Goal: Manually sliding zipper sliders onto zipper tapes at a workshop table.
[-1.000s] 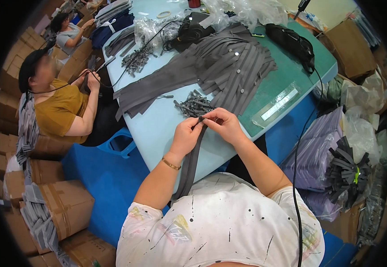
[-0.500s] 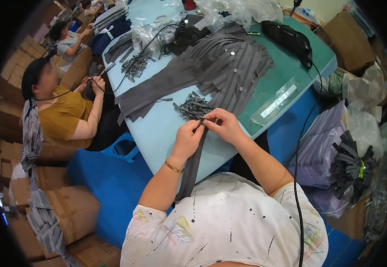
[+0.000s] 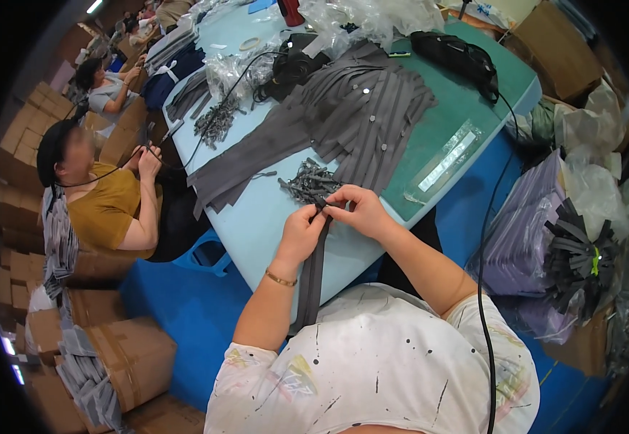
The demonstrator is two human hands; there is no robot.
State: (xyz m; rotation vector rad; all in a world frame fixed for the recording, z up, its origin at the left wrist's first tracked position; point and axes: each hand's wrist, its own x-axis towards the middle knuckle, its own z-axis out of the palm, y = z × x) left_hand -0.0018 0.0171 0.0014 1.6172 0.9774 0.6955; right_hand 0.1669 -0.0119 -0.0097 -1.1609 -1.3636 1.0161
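Observation:
My left hand pinches the upper end of a long dark grey zipper, which hangs down over the table's near edge towards my lap. My right hand meets it there, thumb and forefinger closed on a small dark piece at the same end, seemingly a zipper pull; the fingers partly cover it. Just beyond my fingertips lies a heap of small grey zipper pulls. Farther back, many flat grey zippers are fanned across the table in overlapping layers.
The pale blue table carries a green mat, a black pouch, clear plastic bags and a second heap of pulls. A black cable runs down at right. A co-worker in mustard sits left, near cardboard boxes.
The view has shifted slightly. Both hands stay together at the zipper's upper end, with only small finger movements; the zipper now hangs a little straighter.

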